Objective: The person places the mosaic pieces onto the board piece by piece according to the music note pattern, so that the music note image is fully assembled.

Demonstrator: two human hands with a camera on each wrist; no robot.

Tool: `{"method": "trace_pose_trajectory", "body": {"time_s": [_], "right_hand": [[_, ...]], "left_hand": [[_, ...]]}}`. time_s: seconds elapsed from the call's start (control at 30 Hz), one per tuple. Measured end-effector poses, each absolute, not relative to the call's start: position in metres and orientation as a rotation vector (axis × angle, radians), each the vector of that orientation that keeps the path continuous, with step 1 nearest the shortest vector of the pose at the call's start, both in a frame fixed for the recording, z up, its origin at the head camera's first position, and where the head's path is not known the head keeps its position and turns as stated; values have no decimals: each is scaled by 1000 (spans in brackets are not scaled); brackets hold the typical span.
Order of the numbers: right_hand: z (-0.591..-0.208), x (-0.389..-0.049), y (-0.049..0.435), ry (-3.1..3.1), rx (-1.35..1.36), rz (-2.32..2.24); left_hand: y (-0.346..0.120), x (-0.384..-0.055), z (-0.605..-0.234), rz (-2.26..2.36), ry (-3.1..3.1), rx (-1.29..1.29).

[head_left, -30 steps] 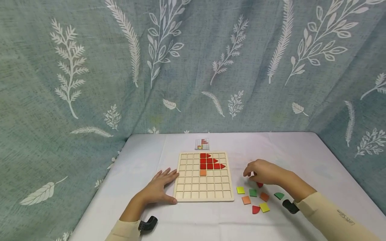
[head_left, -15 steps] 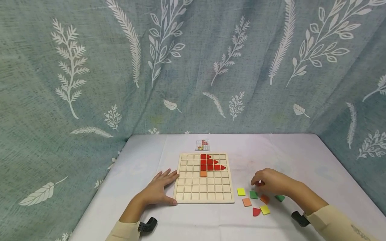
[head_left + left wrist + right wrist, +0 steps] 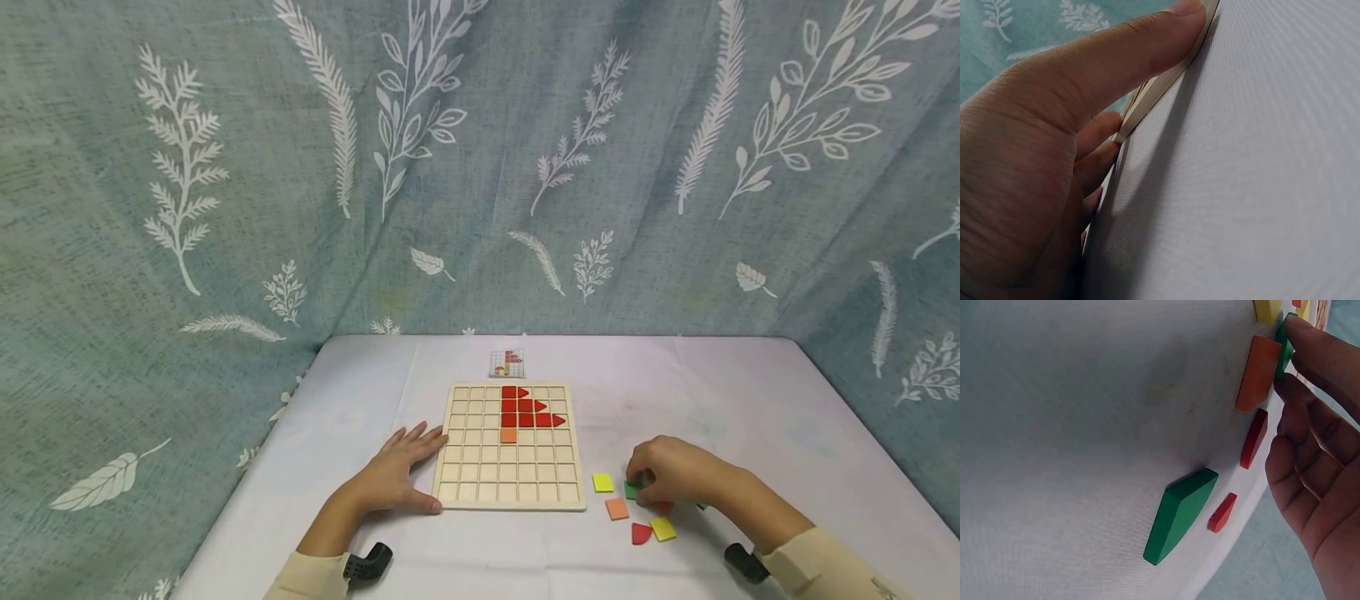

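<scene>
A wooden grid board (image 3: 487,493) lies flat on the table, with several red squares and red pointed pieces (image 3: 525,407) set in its upper right and one orange square (image 3: 508,435) below them. My left hand (image 3: 393,475) has its fingers spread and straight, touching the board's left edge, and its thumb (image 3: 1166,37) is against the front corner. Right of the board, my right hand (image 3: 686,471) pinches a green square tile (image 3: 1283,353) between thumb and index finger, at table level. The hand partly hides the orange tile (image 3: 1259,374) beside it.
Near the right hand lie yellow tiles (image 3: 603,482) (image 3: 663,528), a lighter orange tile (image 3: 617,508) and a red rounded piece (image 3: 641,533). The right wrist view also shows a green piece (image 3: 1179,515) and red pieces (image 3: 1254,439). A picture card (image 3: 507,363) sits behind the board.
My right hand has moved down toward the front, from over the red piece to the green square tile, and now pinches it. The left hand stays at the board's edge.
</scene>
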State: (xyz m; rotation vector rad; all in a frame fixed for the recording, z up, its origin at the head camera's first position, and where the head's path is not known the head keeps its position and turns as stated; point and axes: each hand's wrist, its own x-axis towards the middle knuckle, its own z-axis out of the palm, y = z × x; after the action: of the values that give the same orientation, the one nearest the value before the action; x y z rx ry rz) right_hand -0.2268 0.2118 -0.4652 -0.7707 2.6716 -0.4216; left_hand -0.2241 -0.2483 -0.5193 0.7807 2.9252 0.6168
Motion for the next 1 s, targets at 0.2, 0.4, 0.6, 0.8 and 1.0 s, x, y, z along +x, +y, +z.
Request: {"method": "trace_pose_trajectory", "body": {"time_s": [0.2,0.4,0.6,0.8,1.0], "right_hand": [[-464,-226,211,2689,-737,-416],[-466,-225,210,2697,-698,-418],[-469,-227,211,2716,-816,-383],[-465,-227,212,2719,-882,-366],[-459,-233,206,2752,-863,-362]], "left_hand": [[-248,-224,-517,618,2918,773],[-248,-224,-518,627,2913,776],[-247,-225,-522,627,2912,765],[-246,-223,-523,620,2912,773],[-246,-223,-519,621,2923,775]]}}
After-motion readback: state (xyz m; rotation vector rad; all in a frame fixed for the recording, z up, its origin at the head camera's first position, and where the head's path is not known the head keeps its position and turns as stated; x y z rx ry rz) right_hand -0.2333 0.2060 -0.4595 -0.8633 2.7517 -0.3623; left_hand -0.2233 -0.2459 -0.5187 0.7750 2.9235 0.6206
